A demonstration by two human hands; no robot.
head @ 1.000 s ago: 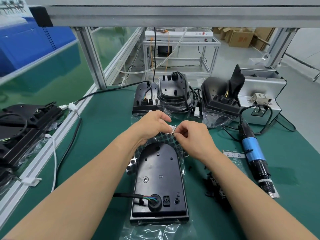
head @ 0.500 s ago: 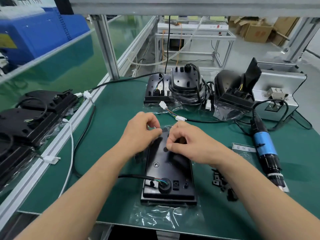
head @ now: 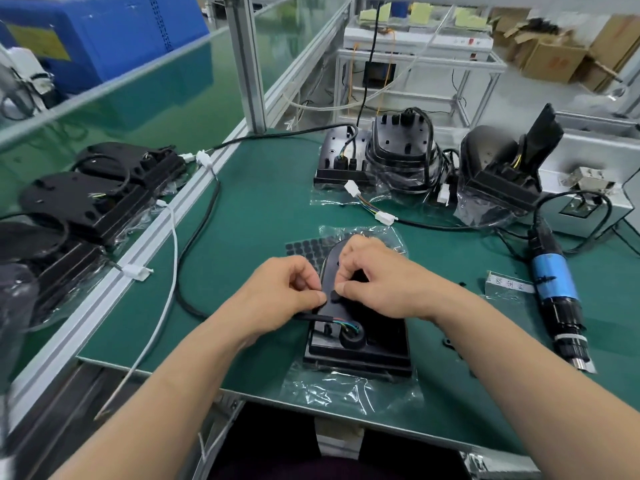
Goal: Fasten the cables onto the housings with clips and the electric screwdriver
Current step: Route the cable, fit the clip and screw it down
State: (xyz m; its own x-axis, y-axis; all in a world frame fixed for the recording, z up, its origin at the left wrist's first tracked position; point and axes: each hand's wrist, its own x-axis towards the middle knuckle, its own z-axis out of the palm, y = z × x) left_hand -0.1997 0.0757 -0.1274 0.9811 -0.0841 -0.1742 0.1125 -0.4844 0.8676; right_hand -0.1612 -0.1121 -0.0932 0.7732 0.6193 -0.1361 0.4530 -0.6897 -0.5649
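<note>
A black housing (head: 360,344) lies flat on a plastic bag in front of me. Its black cable (head: 311,317) enters from the left, with coloured wires ending at a round grommet (head: 351,339). Both my hands hover over the housing's middle, fingers curled. My left hand (head: 284,292) and my right hand (head: 377,282) meet fingertip to fingertip at a small round black pad (head: 334,296) and pinch it between the thumbs. The blue electric screwdriver (head: 554,285) lies on the mat to the right, untouched. Small black clips (head: 450,342) lie loose between it and the housing.
A sheet of round black pads (head: 308,245) pokes out beyond the housing. More bagged housings with cables (head: 401,154) stand at the back, others (head: 86,202) lie on the left. A grey box (head: 585,199) sits far right. White connectors (head: 386,219) trail across the green mat (head: 263,209).
Both hands have come down from the housing's far end to its middle. The small thing pinched in the air now sits at the housing's surface.
</note>
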